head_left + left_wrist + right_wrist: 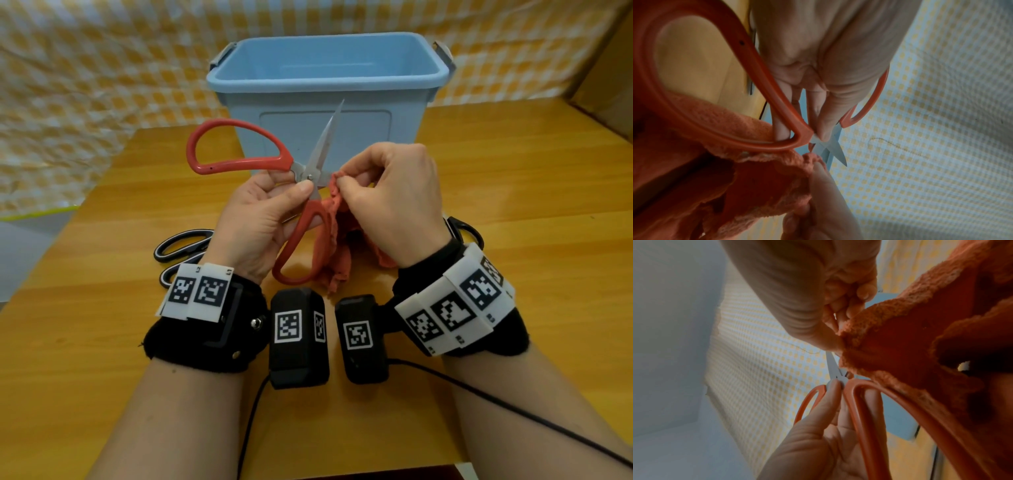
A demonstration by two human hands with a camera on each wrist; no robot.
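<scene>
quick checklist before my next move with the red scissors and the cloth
1. Left hand grips the red-handled steel scissors near the pivot: ok.
2. Scissors spread wide open: ok.
3. Right hand pinches the orange-red fleecy cloth beside the blades: ok.
4. Right fingertips clear of the cutting edge: cannot tell, the cloth hides it.
5. Upper blade tip points away from the body, toward the open pale blue plastic bin: ok.
</scene>
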